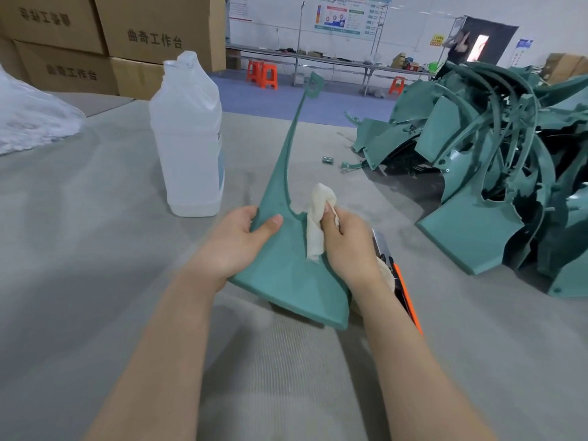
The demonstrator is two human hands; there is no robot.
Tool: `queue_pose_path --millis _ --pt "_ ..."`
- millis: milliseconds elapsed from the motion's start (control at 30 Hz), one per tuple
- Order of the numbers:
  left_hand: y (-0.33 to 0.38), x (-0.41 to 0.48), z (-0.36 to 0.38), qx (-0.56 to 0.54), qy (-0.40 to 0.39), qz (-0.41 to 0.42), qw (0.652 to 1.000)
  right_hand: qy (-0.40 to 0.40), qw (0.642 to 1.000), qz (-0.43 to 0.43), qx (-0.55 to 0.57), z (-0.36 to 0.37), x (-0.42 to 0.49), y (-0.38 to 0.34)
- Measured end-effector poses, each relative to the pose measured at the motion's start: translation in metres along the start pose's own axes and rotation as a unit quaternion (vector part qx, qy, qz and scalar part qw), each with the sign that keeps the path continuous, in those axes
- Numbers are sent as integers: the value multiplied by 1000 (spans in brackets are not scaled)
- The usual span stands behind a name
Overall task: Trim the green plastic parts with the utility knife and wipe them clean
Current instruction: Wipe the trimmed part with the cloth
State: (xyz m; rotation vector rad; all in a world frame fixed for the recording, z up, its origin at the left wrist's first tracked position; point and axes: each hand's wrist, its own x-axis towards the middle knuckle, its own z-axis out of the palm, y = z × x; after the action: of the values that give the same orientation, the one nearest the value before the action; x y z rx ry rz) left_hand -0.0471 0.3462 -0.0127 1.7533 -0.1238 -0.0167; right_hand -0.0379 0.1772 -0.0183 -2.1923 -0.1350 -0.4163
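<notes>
so the green plastic part (pixel 286 275) is right in the middle, in front of the person, lifted a bit off the table (pixel 95 249). it's wide and flat at the near end and tapers into a long skinny arm that points up and away, with a little loop tab at the tip.

left hand (pixel 235 246) grips the part's left edge, thumb on the top face, fingers wrapped round the side. right hand (pixel 346 243) is closed round a bunched-up whitish cloth (pixel 318 218), and the cloth is pressed onto the part where the arm curves into the wide bit.

the utility knife (pixel 405 291) lies on the table just beside the right wrist, orange body, partly hidden by the arm. nobody's holding it.

to the left of the part stands a translucent plastic bottle (pixel 187 138), upright, no cap on as far as i can tell. off to the right there's a big messy pile of green parts (pixel 493 154) in the same colour, and a tiny green offcut (pixel 327 159) lies between the pile and the bottle.

far left is a crumpled clear plastic bag (pixel 28 119), with stacked cardboard boxes (pixel 152 30) behind it. orange stools (pixel 262 74) sit on the floor further back.
</notes>
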Motion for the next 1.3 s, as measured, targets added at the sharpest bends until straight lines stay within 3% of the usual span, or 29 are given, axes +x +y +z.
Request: queue_pose_path --millis 133,233,367,467,533,600,667,700,767,867,967,1033,1167,1233,1300 --pt "-1 0 -1 0 16 -1 1000 -40 981 103 159 -3 3 5" --pt "-1 1 -1 3 50 0 999 74 960 181 199 -12 9 9" --pt "-3 3 5 13 79 7 997 201 967 78 134 -24 11 -2" --pt "-5 3 -1 -11 119 -9 993 249 940 5 235 -39 6 -22" --pt "-7 5 -4 -36 134 -29 990 184 902 -34 390 -49 1 -33" --pt "-5 5 -1 -40 142 -34 988 70 886 -88 450 -46 -6 -46" --pt "-3 5 6 -18 144 -29 989 -28 921 -120 371 -27 -14 -57" --pt "-3 4 10 -15 145 -20 989 -62 952 -136 267 -15 -19 -60" --pt "-3 2 14 -19 156 -11 987 -91 981 -163 62 13 -26 -53" --pt "-3 3 15 -14 159 12 987 -76 981 -148 -96 30 -28 -37" --pt "2 4 22 -26 177 19 984 -88 956 -114 -255 33 -24 -26" --pt "0 5 24 -38 219 17 975 -124 963 -94 -222 35 -24 -24" --pt "-2 4 15 -168 259 -35 950 -163 961 -205 -91 45 -33 -32" --pt "-2 2 19 -112 260 -2 959 -146 973 -163 -79 44 -26 -27" --pt "-1 1 33 19 278 59 958 -118 986 -43 -108 34 -17 -18"
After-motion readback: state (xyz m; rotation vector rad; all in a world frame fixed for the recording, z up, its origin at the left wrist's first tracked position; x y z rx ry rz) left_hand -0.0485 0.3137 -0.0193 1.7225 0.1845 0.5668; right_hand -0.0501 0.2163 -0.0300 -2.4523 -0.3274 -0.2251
